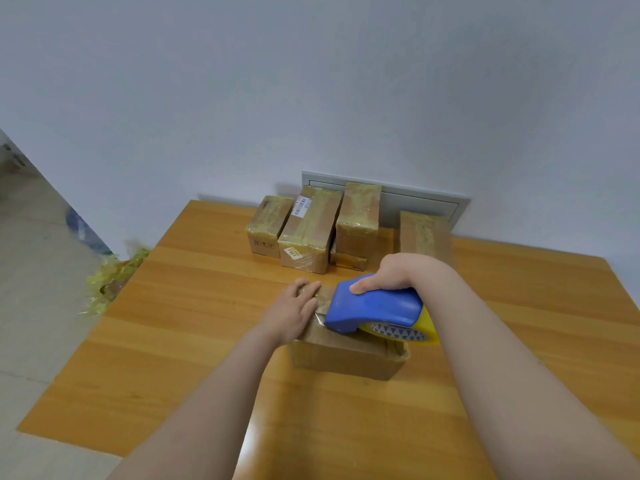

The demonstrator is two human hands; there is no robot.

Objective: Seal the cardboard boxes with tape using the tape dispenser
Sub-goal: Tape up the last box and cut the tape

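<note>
Cardboard box (346,355) lies under both hands. Left hand (294,311) presses flat, fingers straight, on its top; right hand (391,273) grips blue tape dispenser (374,308) alongside.

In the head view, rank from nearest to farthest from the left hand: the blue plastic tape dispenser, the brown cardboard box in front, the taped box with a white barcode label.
1. Brown cardboard box in front: the left hand rests on it.
2. Blue plastic tape dispenser: just right of the hand.
3. Taped box with white barcode label: at the back of the table.
</note>
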